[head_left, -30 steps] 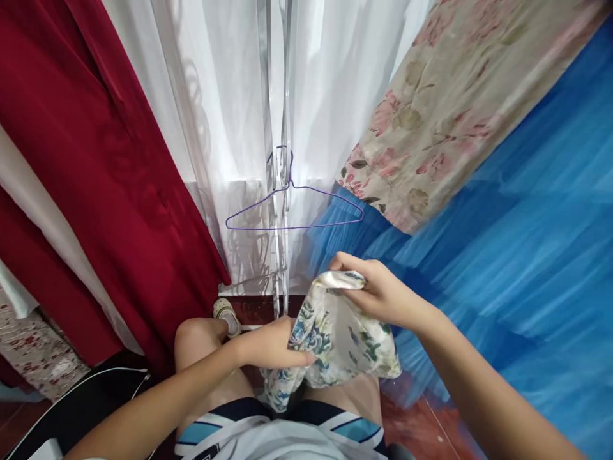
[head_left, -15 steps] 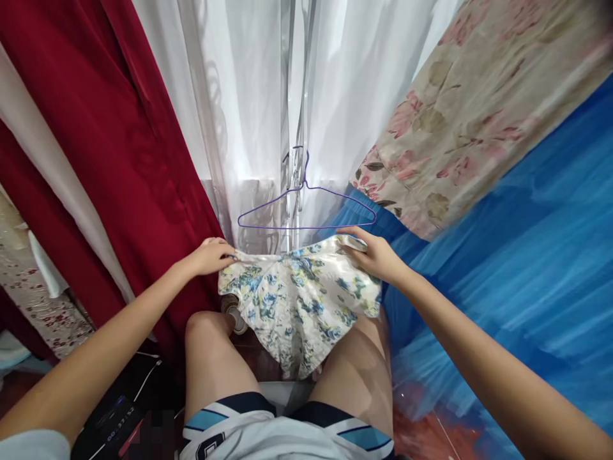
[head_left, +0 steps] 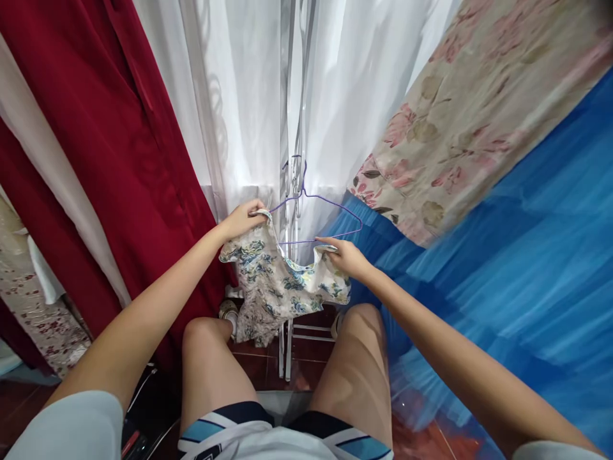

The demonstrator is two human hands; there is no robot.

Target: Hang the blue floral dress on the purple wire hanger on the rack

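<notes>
A white top with blue and yellow flowers [head_left: 268, 281] is stretched between my two hands, its curved neckline facing up. My left hand [head_left: 243, 219] pinches one shoulder of it, raised in front of the left end of a purple wire hanger [head_left: 335, 201]. That end of the hanger is hidden behind the cloth. My right hand [head_left: 348, 257] grips the other shoulder, lower down, just under the hanger's bottom bar, with the index finger stretched toward that bar. The hanger's right end is bare.
The hanger hangs at a white metal rack [head_left: 288, 358] before white curtains [head_left: 239, 96]. Dark red cloth [head_left: 138, 147] hangs at left; floral cloth [head_left: 421, 160] and a blue tulle garment [head_left: 502, 287] hang at right. My bare knees frame the tiled floor [head_left: 253, 365].
My left hand has lifted its side of the top up and right onto the hanger's left end. My right hand has moved left and slightly down, bunching the cloth. The hanger has shifted a little.
</notes>
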